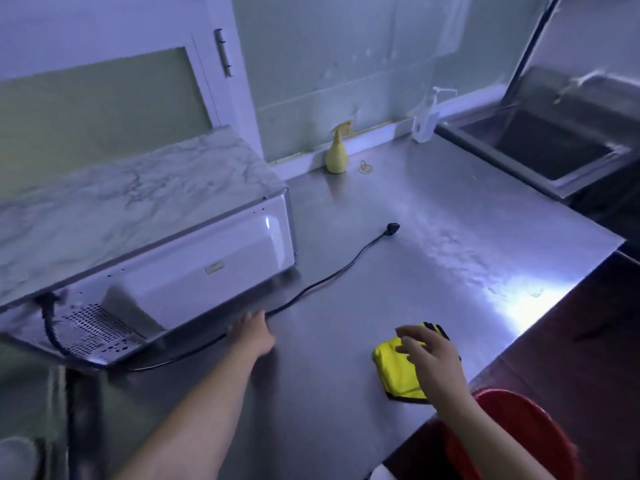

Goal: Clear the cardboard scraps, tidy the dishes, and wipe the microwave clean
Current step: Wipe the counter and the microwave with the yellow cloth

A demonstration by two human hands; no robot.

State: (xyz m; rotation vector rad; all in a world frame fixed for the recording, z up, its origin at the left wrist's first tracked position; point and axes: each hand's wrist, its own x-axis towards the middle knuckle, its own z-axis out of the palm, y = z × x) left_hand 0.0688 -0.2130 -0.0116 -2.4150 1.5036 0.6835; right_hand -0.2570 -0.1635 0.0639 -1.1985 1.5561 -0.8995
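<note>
Near the edge of the counter: the microwave wipe is about to begin, cloth not yet taken up.
Spread wide, the right grip hovers over the cloth; whether it touches, I cannot tell. Next it must close on the cloth. Far left of it, the left grip, fingers straight, reaches the base of the microwave by the cord.

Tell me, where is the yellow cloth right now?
In the head view the yellow cloth lies on the steel counter near its front edge, lower right, just under the right hand, to the right of the microwave.
</note>
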